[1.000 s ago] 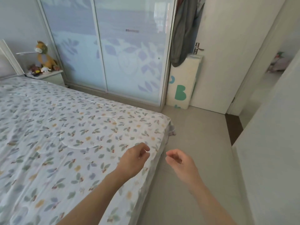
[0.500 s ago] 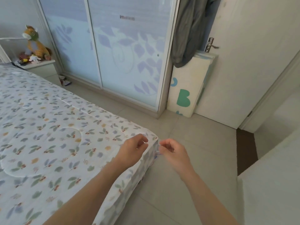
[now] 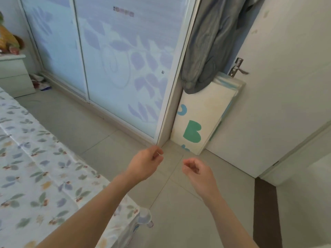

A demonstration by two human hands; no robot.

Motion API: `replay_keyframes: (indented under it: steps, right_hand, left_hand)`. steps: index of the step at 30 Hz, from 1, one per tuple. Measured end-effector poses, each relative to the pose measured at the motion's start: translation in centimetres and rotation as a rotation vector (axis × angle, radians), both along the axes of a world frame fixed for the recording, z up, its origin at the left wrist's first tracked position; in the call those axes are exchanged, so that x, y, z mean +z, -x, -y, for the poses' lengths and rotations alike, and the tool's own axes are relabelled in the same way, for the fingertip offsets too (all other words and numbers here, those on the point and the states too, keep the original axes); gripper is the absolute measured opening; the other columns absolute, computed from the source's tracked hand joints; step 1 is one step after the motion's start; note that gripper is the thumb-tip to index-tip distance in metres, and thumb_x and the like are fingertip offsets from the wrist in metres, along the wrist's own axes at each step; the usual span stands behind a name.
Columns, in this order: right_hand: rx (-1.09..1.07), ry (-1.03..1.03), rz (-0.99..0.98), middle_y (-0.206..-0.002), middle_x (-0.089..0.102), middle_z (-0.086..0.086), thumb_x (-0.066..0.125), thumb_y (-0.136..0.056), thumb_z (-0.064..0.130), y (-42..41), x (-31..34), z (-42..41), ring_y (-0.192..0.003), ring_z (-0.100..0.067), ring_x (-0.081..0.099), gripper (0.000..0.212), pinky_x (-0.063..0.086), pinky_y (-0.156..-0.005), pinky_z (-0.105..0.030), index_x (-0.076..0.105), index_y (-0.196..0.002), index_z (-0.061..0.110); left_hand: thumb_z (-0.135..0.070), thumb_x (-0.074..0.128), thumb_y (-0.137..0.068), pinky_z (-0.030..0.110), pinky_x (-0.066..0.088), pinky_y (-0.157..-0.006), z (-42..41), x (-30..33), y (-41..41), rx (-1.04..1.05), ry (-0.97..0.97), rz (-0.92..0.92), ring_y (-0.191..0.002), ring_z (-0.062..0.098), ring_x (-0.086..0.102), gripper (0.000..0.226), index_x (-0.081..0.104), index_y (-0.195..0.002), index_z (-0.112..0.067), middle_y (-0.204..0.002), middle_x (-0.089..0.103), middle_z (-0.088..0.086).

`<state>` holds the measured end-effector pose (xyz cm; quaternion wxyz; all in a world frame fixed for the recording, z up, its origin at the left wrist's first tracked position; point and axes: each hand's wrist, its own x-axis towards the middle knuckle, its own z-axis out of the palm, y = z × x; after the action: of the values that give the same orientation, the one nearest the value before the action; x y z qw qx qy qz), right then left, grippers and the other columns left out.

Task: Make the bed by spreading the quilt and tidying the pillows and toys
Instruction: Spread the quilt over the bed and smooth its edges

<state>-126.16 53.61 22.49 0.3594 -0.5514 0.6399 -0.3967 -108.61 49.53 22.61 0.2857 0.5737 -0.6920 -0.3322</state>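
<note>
Over the floor [image 3: 111,126] at the foot corner of the bed, both hands hang in the air, apart from each other and holding nothing. The left hand [image 3: 145,164] has its fingers loosely curled, thumb near the fingertips, with no cloth between them. The right hand [image 3: 196,171] is just to its right, fingers also loosely bent inward and empty. Neither touches the quilt [image 3: 35,176], which lies spread flat over the bed at the left, white with small leaves and flowers, its edge draped down at the corner [image 3: 141,217] below the left forearm. Far left, a nightstand [image 3: 13,76] stands beside the bed; on top sits what seems to be a plush toy [image 3: 7,40], cut off by the frame edge and blurred. Behind the hands runs a wardrobe [image 3: 116,59] with frosted sliding doors and a leaf pattern. A grey garment [image 3: 213,45] hangs at its right end, above a folded mat [image 3: 202,119] with a green letter B leaning against the white door [image 3: 279,95].
</note>
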Motion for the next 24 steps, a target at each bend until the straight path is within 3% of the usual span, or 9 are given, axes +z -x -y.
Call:
replay_keyframes:
  steps: [6, 10, 14, 20, 24]
  right_hand:
    - [0.056, -0.021, 0.030, -0.080, 0.062, 0.010, 0.062, -0.084, 0.011, 1.0, 0.9, 13.8, -0.076, -0.005, 0.055, 0.020, 0.044, -0.075, -0.018, 0.059, -0.078, 0.030]
    - [0.227, -0.033, 0.018, -0.082, 0.063, 0.008, 0.063, -0.083, 0.013, -0.7, -0.9, 24.1, -0.073, -0.001, 0.055, 0.018, 0.043, -0.069, -0.009, 0.060, -0.080, 0.030]
    - [0.380, -0.063, 0.004, -0.081, 0.064, 0.009, 0.064, -0.082, 0.013, -3.4, -3.2, 35.5, -0.074, -0.004, 0.057, 0.019, 0.044, -0.071, -0.015, 0.061, -0.079, 0.031]
    - [0.649, -0.103, -0.032, -0.091, 0.066, 0.007, 0.062, -0.084, 0.020, -9.2, -3.2, 51.1, -0.087, -0.007, 0.061, 0.010, 0.043, -0.072, -0.010, 0.062, -0.091, 0.026]
    - [0.816, -0.088, -0.010, -0.085, 0.064, 0.012, 0.062, -0.084, 0.017, -14.8, -2.0, 58.5, -0.074, 0.007, 0.057, 0.010, 0.042, -0.067, -0.004, 0.062, -0.092, 0.023]
  left_hand:
    - [-0.022, 0.050, -0.091, 0.029, 0.047, -0.082, 12.2, 0.6, 0.4, 0.082, -0.038, -0.003, -0.089, 0.019, 0.059, 0.020, 0.060, -0.107, -0.015, -0.091, 0.060, -0.003]
    - [-0.022, 0.050, -0.091, 0.033, 0.048, -0.084, 20.0, -1.2, -1.8, 0.218, -0.063, 0.003, -0.088, 0.021, 0.059, 0.018, 0.060, -0.105, -0.017, -0.089, 0.059, -0.003]
    - [-0.021, 0.051, -0.091, 0.031, 0.047, -0.082, 28.4, -2.7, -4.3, 0.381, -0.067, 0.017, -0.086, 0.018, 0.058, 0.017, 0.059, -0.105, -0.017, -0.089, 0.059, -0.003]
    - [-0.018, 0.053, -0.090, 0.032, 0.047, -0.084, 39.9, -2.3, -7.9, 0.638, -0.085, -0.003, -0.087, 0.020, 0.058, 0.018, 0.061, -0.105, -0.012, -0.089, 0.061, 0.000]
    - [-0.019, 0.052, -0.091, 0.029, 0.045, -0.079, 44.4, -1.4, -11.9, 0.794, -0.093, -0.017, -0.080, 0.018, 0.054, 0.016, 0.059, -0.104, -0.014, -0.084, 0.058, -0.002]
